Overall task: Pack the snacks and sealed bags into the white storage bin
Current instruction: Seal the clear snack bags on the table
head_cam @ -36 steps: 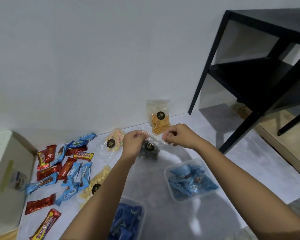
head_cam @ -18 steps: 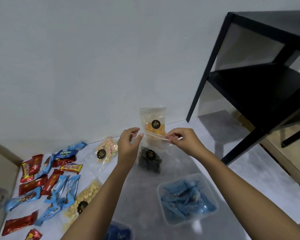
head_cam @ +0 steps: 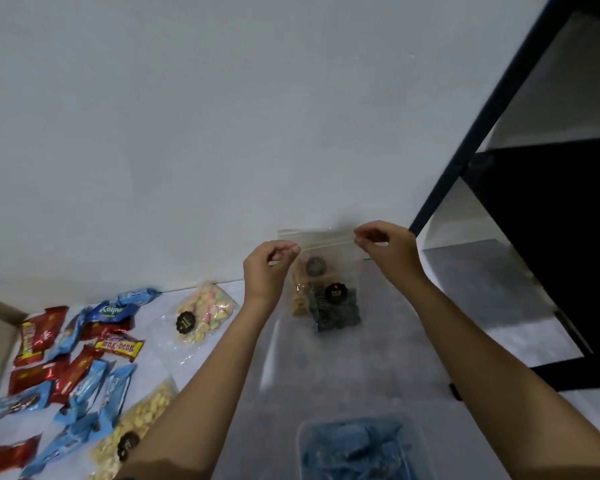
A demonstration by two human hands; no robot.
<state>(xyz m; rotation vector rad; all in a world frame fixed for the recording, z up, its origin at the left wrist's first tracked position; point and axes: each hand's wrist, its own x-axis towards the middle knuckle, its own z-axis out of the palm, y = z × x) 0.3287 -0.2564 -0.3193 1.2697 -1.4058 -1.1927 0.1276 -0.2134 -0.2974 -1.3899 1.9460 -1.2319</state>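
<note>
Pinching the sealed bag (head_cam: pixel 336 306) by its top corners, left hand (head_cam: pixel 269 271) and right hand (head_cam: pixel 390 249) hold it up; wrapped snacks (head_cam: pixel 73 372) at eight o'clock seemingly await packing.

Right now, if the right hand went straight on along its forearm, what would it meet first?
Probably the white wall; nothing else shows beyond the right hand, which pinches the clear bag. Depth is unclear.
</note>
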